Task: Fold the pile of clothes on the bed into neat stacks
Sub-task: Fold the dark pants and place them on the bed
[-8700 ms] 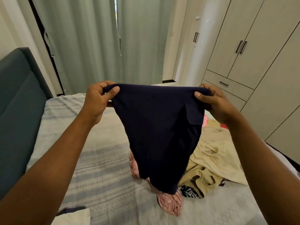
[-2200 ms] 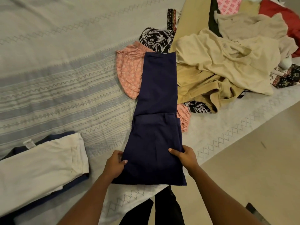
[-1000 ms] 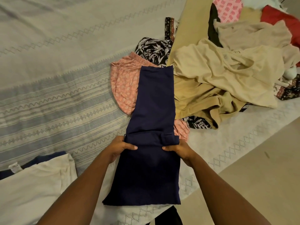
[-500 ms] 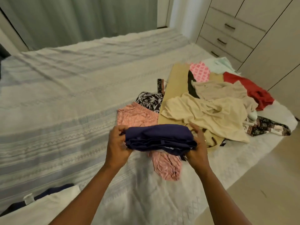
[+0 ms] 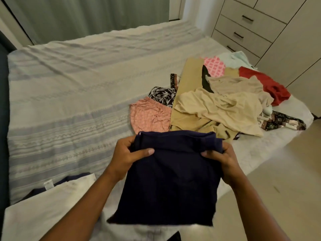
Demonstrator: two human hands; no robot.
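Held up in the air over the near edge of the bed: a folded navy garment, top edge bunched over, lower part hanging flat. Pinched at the upper left corner by the left grip, thumb across the front, fingers curled behind; pinched likewise at the upper right corner by the right grip. Beyond it on the bed, an unfolded pile of clothes: a pink patterned piece nearest, a black-and-white leaf print just behind, a beige garment in the middle, a red one at the far right. At lower left on the bed, a folded white piece lying on a dark blue one. Behind the bed, grey-green curtains; to the right, pale drawers.
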